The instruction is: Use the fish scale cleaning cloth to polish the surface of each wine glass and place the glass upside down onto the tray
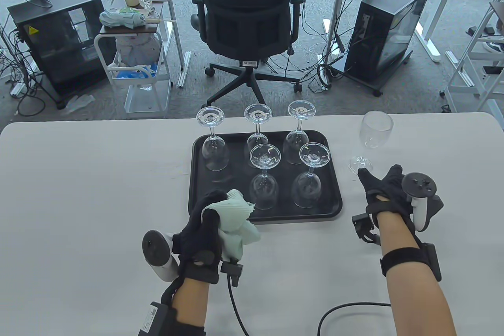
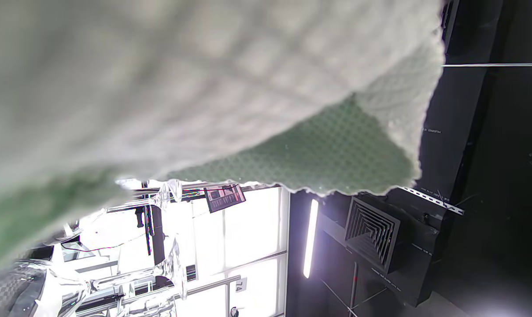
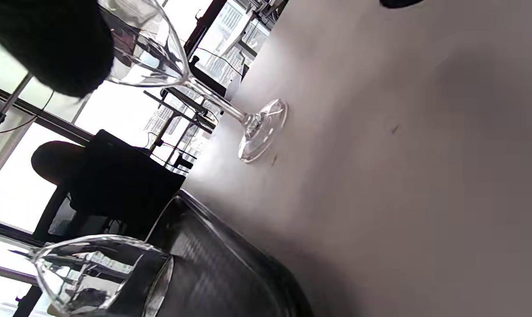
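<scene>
Pale green cleaning cloth bunched in my left hand, lower centre. Five glasses inverted on black tray. Upright wine glass right of tray; my right hand relaxed, fingers spread, near its base.

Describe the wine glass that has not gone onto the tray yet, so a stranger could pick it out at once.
Start at the black rectangular tray in the middle of the white table, then look right of it. There the clear stemmed wine glass stands on the tabletop beyond the right hand. It alone stands upright; the five on the tray are upside down.
</scene>
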Demonstrator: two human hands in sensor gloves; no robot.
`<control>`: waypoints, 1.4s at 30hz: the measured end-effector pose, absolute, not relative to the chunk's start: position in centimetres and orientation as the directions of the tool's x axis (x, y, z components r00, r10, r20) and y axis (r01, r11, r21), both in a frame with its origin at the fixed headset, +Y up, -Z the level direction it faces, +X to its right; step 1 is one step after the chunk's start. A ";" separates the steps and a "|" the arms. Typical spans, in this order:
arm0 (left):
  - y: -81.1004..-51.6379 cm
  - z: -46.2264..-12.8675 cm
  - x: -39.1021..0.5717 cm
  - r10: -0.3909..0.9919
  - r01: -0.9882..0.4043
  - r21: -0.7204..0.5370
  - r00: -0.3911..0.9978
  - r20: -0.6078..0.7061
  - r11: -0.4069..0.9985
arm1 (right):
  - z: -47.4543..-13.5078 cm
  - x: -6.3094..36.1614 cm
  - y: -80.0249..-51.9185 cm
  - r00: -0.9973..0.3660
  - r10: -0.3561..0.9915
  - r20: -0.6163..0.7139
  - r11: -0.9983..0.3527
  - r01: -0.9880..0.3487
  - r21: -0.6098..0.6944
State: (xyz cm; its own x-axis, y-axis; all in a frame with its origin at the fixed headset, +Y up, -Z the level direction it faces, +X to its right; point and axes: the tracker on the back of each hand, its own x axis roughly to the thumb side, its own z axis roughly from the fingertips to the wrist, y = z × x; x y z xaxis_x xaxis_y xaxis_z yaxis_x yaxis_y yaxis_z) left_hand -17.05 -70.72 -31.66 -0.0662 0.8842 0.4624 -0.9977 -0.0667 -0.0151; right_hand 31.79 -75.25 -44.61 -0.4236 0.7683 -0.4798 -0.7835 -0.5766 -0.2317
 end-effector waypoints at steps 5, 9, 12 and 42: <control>-70.5 -31.6 -17.0 0.882 -0.999 -0.010 -0.039 0.470 -0.039 | -49.0 31.7 -77.0 -0.344 0.778 -0.526 -0.539 -0.796 -0.276; -70.5 -31.6 -16.9 0.879 -0.999 -0.018 -0.040 0.475 -0.035 | -51.7 31.9 -77.6 -0.288 0.784 -0.550 -0.506 -0.809 -0.298; -70.4 -31.6 -17.1 0.877 -0.999 -0.015 -0.050 0.478 -0.049 | -53.2 32.1 -77.7 -0.239 0.804 -0.545 -0.481 -0.800 -0.358; -70.6 -31.1 -14.7 0.884 -0.994 -0.101 -0.076 0.462 -0.033 | -29.4 13.5 -66.0 -0.901 -0.079 0.426 -0.875 -0.143 -0.463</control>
State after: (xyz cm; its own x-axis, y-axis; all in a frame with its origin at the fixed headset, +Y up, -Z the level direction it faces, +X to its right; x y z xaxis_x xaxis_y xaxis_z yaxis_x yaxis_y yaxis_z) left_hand -14.70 -70.58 -31.06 -0.0763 0.8838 0.4617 -0.9944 -0.0332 -0.1008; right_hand 13.47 -65.97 -29.39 -0.9013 -0.0786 0.4259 -0.1426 -0.8747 -0.4632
